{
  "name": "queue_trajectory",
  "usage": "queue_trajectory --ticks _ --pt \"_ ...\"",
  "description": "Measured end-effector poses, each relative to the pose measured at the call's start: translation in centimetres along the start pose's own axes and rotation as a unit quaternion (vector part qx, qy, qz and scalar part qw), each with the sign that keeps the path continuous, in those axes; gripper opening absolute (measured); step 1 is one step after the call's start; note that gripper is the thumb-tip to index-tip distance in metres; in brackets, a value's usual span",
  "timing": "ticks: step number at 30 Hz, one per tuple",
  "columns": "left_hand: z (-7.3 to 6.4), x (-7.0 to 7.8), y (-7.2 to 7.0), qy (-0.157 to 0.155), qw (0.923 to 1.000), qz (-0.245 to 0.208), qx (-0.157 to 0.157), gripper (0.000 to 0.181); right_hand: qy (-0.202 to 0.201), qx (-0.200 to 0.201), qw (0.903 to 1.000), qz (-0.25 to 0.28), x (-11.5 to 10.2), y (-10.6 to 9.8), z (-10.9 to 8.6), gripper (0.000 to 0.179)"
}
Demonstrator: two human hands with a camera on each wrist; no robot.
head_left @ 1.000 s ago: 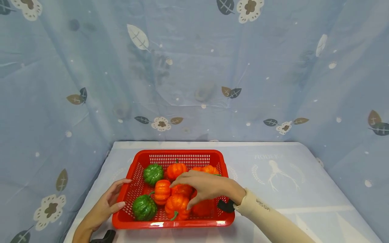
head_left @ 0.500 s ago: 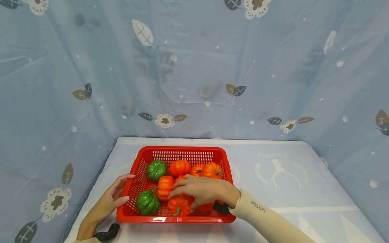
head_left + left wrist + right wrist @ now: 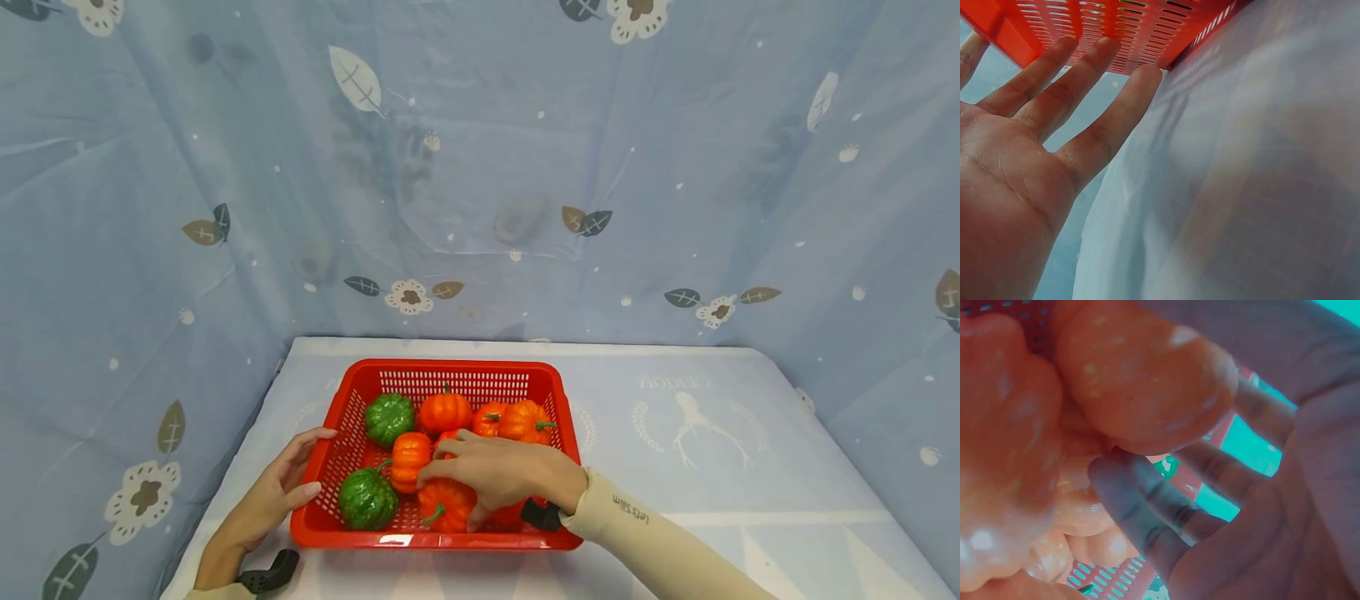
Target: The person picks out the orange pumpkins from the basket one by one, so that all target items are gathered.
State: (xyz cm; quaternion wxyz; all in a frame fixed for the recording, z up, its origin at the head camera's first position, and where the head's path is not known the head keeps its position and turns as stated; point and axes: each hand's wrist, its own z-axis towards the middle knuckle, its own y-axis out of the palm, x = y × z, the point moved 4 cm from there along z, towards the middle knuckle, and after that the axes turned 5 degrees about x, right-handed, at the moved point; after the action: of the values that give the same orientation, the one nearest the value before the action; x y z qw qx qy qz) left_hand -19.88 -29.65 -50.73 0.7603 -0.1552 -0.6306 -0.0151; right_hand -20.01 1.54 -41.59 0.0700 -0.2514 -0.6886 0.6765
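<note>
The front orange pumpkin [image 3: 444, 510] is within the red basket [image 3: 450, 542], our right hand [image 3: 504, 471] curled round it. We judge the grasp made, removal not yet; the other pumpkins [image 3: 368, 499] lie inside too. Our left hand [image 3: 264, 493], fingers extended, is at the basket's left side.

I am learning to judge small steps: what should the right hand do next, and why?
The right hand should probably firm its grip on the front orange pumpkin before lifting: its fingers curve over that pumpkin, which sits inside the red basket with another orange pumpkin close by. The left hand, at the basket's left side, seems placed to steady it.
</note>
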Motion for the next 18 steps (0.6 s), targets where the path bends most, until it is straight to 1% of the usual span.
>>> queue_trajectory --ticks 6,9,15,18 --pt "0.0 0.1 0.1 -0.002 1.0 -0.009 0.0 0.061 0.023 0.02 0.9993 0.023 0.3 -0.2 -0.1 0.074" --pt "-0.1 0.1 0.1 -0.002 1.0 -0.01 0.001 0.061 0.035 0.035 0.9984 0.026 0.6 -0.4 -0.4 0.072" --pt "0.0 0.0 0.0 -0.002 1.0 -0.005 0.0 0.062 0.037 0.082 0.9955 0.03 1.3 -1.4 -1.5 0.071" --pt "0.1 0.1 0.0 -0.007 1.0 -0.006 -0.001 0.063 0.049 0.105 0.9923 0.042 1.7 -2.1 -2.3 0.069"
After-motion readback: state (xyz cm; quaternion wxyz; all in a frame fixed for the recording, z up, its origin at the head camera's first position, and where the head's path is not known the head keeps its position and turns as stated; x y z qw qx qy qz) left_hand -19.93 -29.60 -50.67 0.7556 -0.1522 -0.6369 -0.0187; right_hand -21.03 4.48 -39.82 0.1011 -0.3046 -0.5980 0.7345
